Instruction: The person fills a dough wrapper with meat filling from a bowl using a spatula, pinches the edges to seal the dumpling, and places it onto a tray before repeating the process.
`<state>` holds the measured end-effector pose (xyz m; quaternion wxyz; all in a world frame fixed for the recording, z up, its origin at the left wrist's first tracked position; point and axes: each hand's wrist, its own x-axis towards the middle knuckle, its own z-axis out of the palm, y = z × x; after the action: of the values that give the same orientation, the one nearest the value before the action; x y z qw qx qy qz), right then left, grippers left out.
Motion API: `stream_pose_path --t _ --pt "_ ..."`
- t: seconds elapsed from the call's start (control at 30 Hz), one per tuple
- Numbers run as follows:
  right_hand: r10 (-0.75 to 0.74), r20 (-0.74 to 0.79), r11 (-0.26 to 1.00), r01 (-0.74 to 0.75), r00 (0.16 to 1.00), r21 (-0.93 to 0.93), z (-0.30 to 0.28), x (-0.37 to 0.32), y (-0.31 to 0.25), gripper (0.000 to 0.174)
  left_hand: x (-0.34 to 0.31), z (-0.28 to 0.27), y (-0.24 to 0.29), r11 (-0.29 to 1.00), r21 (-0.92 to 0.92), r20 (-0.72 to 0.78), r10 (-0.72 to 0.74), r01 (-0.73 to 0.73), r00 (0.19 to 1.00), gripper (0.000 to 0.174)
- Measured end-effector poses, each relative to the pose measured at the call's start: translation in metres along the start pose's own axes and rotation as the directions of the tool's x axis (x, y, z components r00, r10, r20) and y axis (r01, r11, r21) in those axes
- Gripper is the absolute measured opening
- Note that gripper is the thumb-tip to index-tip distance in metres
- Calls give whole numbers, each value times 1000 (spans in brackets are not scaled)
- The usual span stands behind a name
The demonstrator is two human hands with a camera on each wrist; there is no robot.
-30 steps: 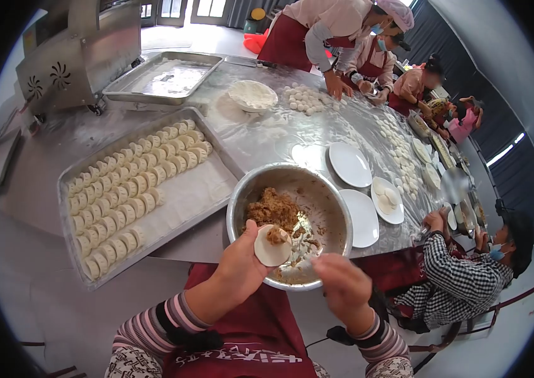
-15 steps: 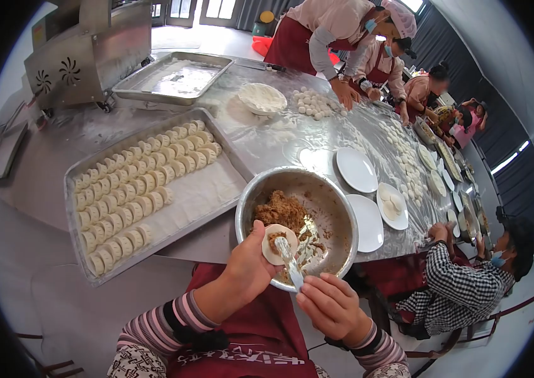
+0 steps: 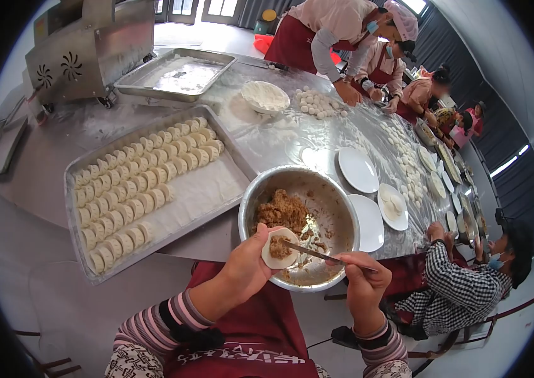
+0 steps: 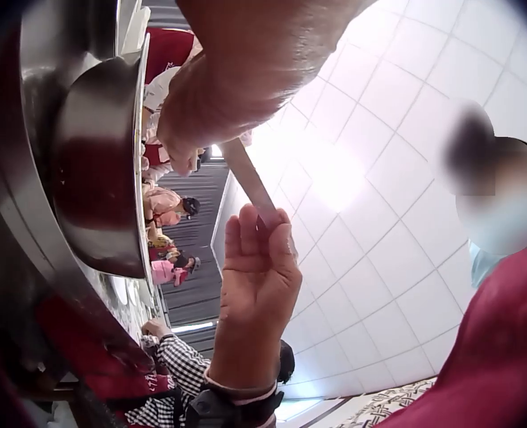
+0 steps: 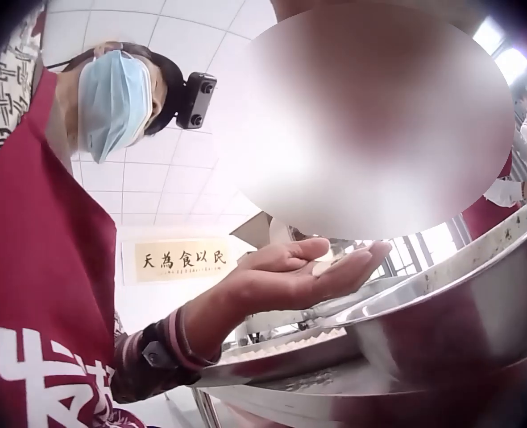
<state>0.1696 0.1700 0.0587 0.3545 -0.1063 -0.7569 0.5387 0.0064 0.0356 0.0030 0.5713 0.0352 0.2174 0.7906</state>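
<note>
My left hand (image 3: 240, 269) holds a round dumpling wrapper (image 3: 269, 260) palm up, thumb along its edge, over the near left rim of the steel bowl (image 3: 337, 236). Brown filling (image 3: 281, 247) sits in the wrapper's middle. My right hand (image 3: 366, 286) pinches one end of a thin flat spatula (image 3: 314, 253), whose other end reaches the filling on the wrapper. More brown filling (image 3: 283, 210) is heaped at the far left inside the bowl. In the left wrist view the spatula (image 4: 250, 181) runs from the right hand's fingertips towards the left hand (image 4: 245, 80).
A tray (image 3: 213, 198) with rows of pleated dumplings stands left of the bowl. White plates (image 3: 357, 170) lie to its right, one with wrappers (image 3: 394, 205). Further back are a flour bowl (image 3: 266, 96), dough pieces (image 3: 317, 104) and another tray (image 3: 176, 72). Several people work around the table.
The spatula came onto the wrapper, then turned from broad face to thin edge as the right hand shifted right and up. The filling on the wrapper looks flatter. The left hand keeps its hold.
</note>
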Motion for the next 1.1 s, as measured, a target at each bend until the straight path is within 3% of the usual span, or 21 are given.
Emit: stream_pose_path --t 0.17,0.23,0.37,0.47,0.53,0.6,0.67,0.7,0.8,0.87,0.9,0.93,0.97,1.03,1.1 --pt "51 28 999 -52 998 10 3 5 12 12 -1 -3 1 997 75 -2 -13 13 1000 55" --pt "99 -17 994 -98 995 52 4 6 16 12 -1 -5 1 999 47 -5 -11 11 1000 52" --pt "51 -91 999 -49 995 22 1 13 25 12 -3 -7 6 1000 -10 -28 -16 15 999 50" --pt "178 -160 983 -181 971 -6 2 33 31 12 -6 -7 11 1000 14 -53 -19 19 998 52" --pt "359 -90 933 -356 929 50 5 52 44 14 -6 -9 11 1000 10 -44 -13 13 999 52" --pt "376 -15 926 -376 926 23 -3 66 77 15 -6 -12 12 1000 7 -36 -5 5 999 52" --pt "554 58 832 -555 830 -3 -9 73 98 15 -8 -14 14 1000 0 3 -15 15 1000 52" --pt "551 61 834 -552 832 -4 -10 75 93 15 -9 -14 15 1000 1 3 -11 11 1000 52" --pt "445 -28 887 -445 895 -126 -10 71 60 15 -12 -13 16 1000 -20 7 -3 3 1000 51" --pt "214 -119 949 -235 970 -211 -7 46 33 12 -11 -12 14 999 42 -54 26 -24 998 55" --pt "33 -69 962 -51 997 -269 -2 32 20 11 -10 -12 13 999 40 -52 24 -22 998 55" --pt "-147 -10 939 136 989 -317 4 20 10 11 -9 -12 12 999 37 -48 37 -35 998 55" --pt "-148 -13 937 136 989 -322 7 12 2 11 -8 -11 11 998 35 -45 50 -48 998 54" --pt "-426 277 732 508 861 -453 13 0 -7 17 -8 -10 9 999 -5 -42 44 -44 998 52" --pt "-435 302 720 529 848 -449 19 -9 -7 18 -9 -10 7 998 -43 -42 43 -44 998 50"
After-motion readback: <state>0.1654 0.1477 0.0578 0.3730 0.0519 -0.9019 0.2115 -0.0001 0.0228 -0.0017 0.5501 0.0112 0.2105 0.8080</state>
